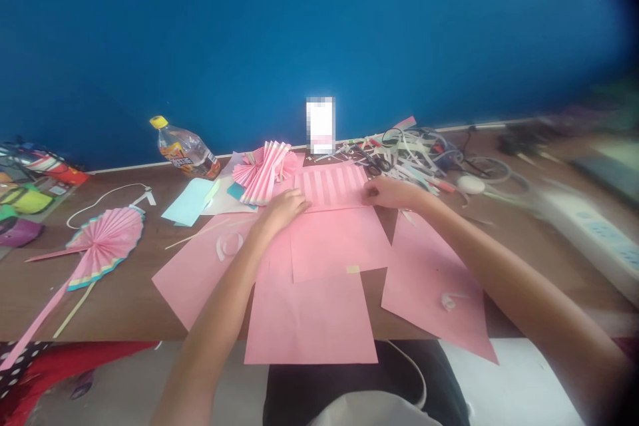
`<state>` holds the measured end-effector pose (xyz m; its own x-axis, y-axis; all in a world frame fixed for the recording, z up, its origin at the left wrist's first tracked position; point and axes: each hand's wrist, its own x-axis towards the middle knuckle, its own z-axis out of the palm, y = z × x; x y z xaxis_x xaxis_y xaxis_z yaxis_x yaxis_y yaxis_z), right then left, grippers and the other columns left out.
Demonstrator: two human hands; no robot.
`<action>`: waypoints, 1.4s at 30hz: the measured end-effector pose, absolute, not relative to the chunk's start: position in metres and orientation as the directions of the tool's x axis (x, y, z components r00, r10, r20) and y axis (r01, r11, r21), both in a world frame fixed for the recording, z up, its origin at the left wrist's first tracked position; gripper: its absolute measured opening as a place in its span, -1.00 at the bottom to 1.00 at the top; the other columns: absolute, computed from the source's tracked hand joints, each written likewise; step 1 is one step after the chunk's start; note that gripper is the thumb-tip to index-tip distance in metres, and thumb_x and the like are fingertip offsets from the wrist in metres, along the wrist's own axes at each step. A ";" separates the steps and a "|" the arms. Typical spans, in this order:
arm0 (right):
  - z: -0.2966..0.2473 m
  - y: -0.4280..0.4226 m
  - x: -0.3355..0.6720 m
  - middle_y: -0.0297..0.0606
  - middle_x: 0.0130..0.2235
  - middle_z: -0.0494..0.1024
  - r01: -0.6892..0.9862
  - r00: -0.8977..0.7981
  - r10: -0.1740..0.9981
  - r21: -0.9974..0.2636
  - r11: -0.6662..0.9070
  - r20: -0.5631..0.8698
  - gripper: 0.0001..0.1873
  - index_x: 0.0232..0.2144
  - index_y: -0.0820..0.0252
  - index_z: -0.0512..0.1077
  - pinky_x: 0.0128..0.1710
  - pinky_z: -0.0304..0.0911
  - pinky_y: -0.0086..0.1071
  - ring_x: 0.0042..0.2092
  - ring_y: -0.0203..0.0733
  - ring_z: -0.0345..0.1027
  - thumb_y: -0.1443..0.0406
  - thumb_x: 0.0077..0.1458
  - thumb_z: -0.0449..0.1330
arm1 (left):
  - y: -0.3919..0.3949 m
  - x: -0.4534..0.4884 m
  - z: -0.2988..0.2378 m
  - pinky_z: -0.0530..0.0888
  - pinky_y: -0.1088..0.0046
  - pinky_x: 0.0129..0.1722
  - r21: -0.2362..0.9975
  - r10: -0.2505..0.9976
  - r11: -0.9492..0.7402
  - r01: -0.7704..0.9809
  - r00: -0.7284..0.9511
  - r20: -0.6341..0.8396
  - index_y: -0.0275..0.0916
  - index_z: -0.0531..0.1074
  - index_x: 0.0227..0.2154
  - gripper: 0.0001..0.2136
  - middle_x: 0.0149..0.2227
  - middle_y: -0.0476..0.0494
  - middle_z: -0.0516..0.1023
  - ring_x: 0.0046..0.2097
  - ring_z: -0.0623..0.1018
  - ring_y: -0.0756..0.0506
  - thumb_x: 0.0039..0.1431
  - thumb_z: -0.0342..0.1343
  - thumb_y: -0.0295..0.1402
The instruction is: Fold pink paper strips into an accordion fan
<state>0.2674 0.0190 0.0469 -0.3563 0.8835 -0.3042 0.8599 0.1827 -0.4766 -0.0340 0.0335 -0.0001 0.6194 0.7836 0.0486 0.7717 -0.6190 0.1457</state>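
Observation:
A pink sheet with accordion creases [332, 188] lies on the brown table [124, 293], far from me. My left hand [283, 208] presses on its left end with curled fingers. At its right end my right hand [392, 192] pinches the folded edge. Both hands are closed on the pleated paper. Flat pink sheets [319, 279] spread out below it toward me. A folded pink fan piece [264, 170] stands just left of the pleated sheet.
A finished pink fan with a blue rim [102, 246] lies at left. A plastic bottle [184, 148] lies on its side by the blue wall. Paper strips, scissors and cables [414, 153] pile up at back right. A light blue sheet [187, 203] and tape roll [228, 244] lie nearby.

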 end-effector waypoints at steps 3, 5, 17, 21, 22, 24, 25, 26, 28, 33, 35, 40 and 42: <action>0.046 0.018 0.266 -0.29 -0.38 0.50 0.871 -0.346 0.892 -0.453 0.190 -0.292 -0.91 -0.41 0.19 0.48 -0.37 0.12 -0.41 -0.33 -0.23 0.34 0.33 -0.01 0.17 | 0.033 -0.034 0.000 0.30 0.37 -0.24 0.159 0.790 -0.611 0.776 0.612 0.050 -0.25 0.39 -0.51 -0.55 -0.38 -0.13 0.35 -0.25 0.42 -0.11 0.35 -0.21 -0.10; 0.043 0.019 0.267 -0.27 -0.37 0.50 0.879 -0.350 0.898 -0.423 0.218 -0.265 -0.93 -0.43 0.18 0.46 -0.36 0.11 -0.40 -0.32 -0.22 0.34 0.33 -0.02 0.18 | 0.032 -0.033 0.000 0.30 0.37 -0.23 0.162 0.794 -0.606 0.779 0.606 0.050 -0.25 0.38 -0.51 -0.56 -0.38 -0.13 0.36 -0.25 0.41 -0.11 0.34 -0.19 -0.10; 0.039 0.026 0.283 -0.24 -0.40 0.49 0.911 -0.337 0.901 -0.337 0.239 -0.272 -0.82 -0.48 0.17 0.35 -0.45 0.04 -0.38 -0.37 -0.19 0.32 0.20 -0.03 0.25 | 0.025 -0.038 -0.003 0.29 0.17 -0.02 0.030 0.837 -0.526 0.850 0.511 0.195 -0.26 0.34 -0.12 -0.64 -0.03 -0.30 0.39 0.02 0.35 -0.28 0.26 -0.04 -0.06; 0.045 0.023 0.284 -0.26 -0.41 0.48 0.911 -0.341 0.889 -0.340 0.233 -0.306 -0.90 -0.45 0.16 0.37 -0.45 0.03 -0.38 -0.38 -0.20 0.32 0.27 -0.02 0.22 | 0.025 -0.040 -0.005 0.19 0.08 0.17 0.078 0.813 -0.567 0.820 0.541 0.216 -0.26 0.30 0.02 -0.60 0.20 -0.32 0.27 0.23 0.22 -0.30 0.29 -0.08 -0.08; 0.047 0.022 0.284 -0.25 -0.40 0.49 0.915 -0.341 0.888 -0.325 0.238 -0.307 -0.91 -0.44 0.17 0.37 -0.45 0.03 -0.37 -0.37 -0.19 0.32 0.28 -0.02 0.22 | 0.026 -0.040 -0.005 0.14 0.08 0.22 0.103 0.797 -0.595 0.797 0.567 0.210 -0.25 0.28 0.05 -0.59 0.23 -0.30 0.24 0.28 0.16 -0.29 0.29 -0.09 -0.08; 0.051 0.020 0.279 -0.22 -0.37 0.49 0.915 -0.364 0.891 -0.280 0.289 -0.269 -0.95 -0.41 0.18 0.39 -0.44 0.02 -0.36 -0.35 -0.17 0.33 0.33 0.00 0.19 | 0.028 -0.042 -0.004 0.09 0.13 0.29 0.173 0.775 -0.632 0.756 0.608 0.172 -0.23 0.27 0.09 -0.58 0.27 -0.25 0.21 0.33 0.11 -0.22 0.31 -0.10 -0.09; 0.053 0.019 0.275 -0.20 -0.34 0.50 0.909 -0.389 0.894 -0.251 0.333 -0.221 -0.94 -0.38 0.18 0.40 -0.43 0.02 -0.36 -0.33 -0.16 0.33 0.36 0.01 0.16 | 0.030 -0.042 -0.004 0.09 0.15 0.30 0.211 0.775 -0.632 0.746 0.614 0.147 -0.22 0.27 0.10 -0.59 0.28 -0.24 0.21 0.33 0.11 -0.19 0.32 -0.11 -0.10; 0.054 0.018 0.268 -0.17 -0.30 0.50 0.896 -0.424 0.893 -0.211 0.389 -0.154 -0.89 -0.34 0.18 0.41 -0.41 0.02 -0.35 -0.30 -0.15 0.33 0.40 0.02 0.13 | 0.031 -0.043 -0.004 0.10 0.16 0.30 0.244 0.781 -0.622 0.744 0.612 0.125 -0.22 0.27 0.11 -0.59 0.28 -0.24 0.20 0.33 0.14 -0.18 0.32 -0.12 -0.11; 0.053 0.013 0.249 -0.12 -0.20 0.49 0.857 -0.497 0.867 -0.141 0.495 0.025 -0.76 -0.25 0.20 0.42 -0.35 0.04 -0.34 -0.22 -0.12 0.33 0.47 0.08 0.02 | 0.034 -0.043 -0.006 0.12 0.17 0.30 0.281 0.791 -0.604 0.746 0.603 0.100 -0.22 0.27 0.11 -0.61 0.29 -0.25 0.21 0.32 0.17 -0.16 0.34 -0.14 -0.14; 0.029 -0.005 0.188 -0.04 -0.14 0.43 0.644 -0.753 0.624 0.041 0.764 0.208 -0.65 -0.10 0.30 0.41 -0.18 0.09 -0.26 -0.15 -0.07 0.26 0.51 0.14 -0.07 | 0.033 -0.038 -0.014 0.16 0.17 0.28 0.250 0.794 -0.608 0.753 0.575 0.198 -0.25 0.32 0.04 -0.65 0.22 -0.27 0.29 0.29 0.22 -0.16 0.36 -0.19 -0.20; 0.017 -0.013 0.173 -0.02 -0.13 0.42 0.631 -0.765 0.604 0.075 0.772 0.224 -0.64 -0.03 0.34 0.38 -0.19 0.10 -0.24 -0.16 -0.05 0.24 0.48 0.20 -0.09 | 0.030 -0.035 -0.017 0.20 0.18 0.25 0.225 0.793 -0.607 0.762 0.562 0.237 -0.24 0.31 0.02 -0.69 0.19 -0.27 0.33 0.27 0.26 -0.15 0.35 -0.17 -0.25; 0.006 -0.023 0.168 0.03 -0.03 0.41 0.583 -0.803 0.546 0.126 0.803 0.241 -0.64 -0.06 0.36 0.40 -0.14 0.10 -0.16 -0.07 0.04 0.20 0.40 0.27 -0.13 | 0.024 -0.032 -0.017 0.25 0.18 0.21 0.216 0.784 -0.614 0.759 0.557 0.273 -0.22 0.29 -0.01 -0.74 0.17 -0.29 0.32 0.26 0.27 -0.15 0.34 -0.16 -0.30; 0.006 -0.022 0.172 0.04 0.05 0.39 0.571 -0.807 0.536 0.094 0.816 0.250 -0.60 0.00 0.36 0.39 -0.07 0.10 -0.12 0.00 0.08 0.18 0.25 0.31 -0.10 | 0.023 -0.033 -0.017 0.25 0.19 0.21 0.217 0.783 -0.616 0.757 0.558 0.277 -0.24 0.28 -0.01 -0.74 0.17 -0.30 0.32 0.26 0.27 -0.15 0.35 -0.19 -0.31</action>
<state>0.1720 -0.0220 0.0061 -0.8066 0.5357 0.2500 0.5708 0.8157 0.0939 -0.0328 0.0233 -0.0170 0.5576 0.7826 0.2768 0.7571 -0.6162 0.2170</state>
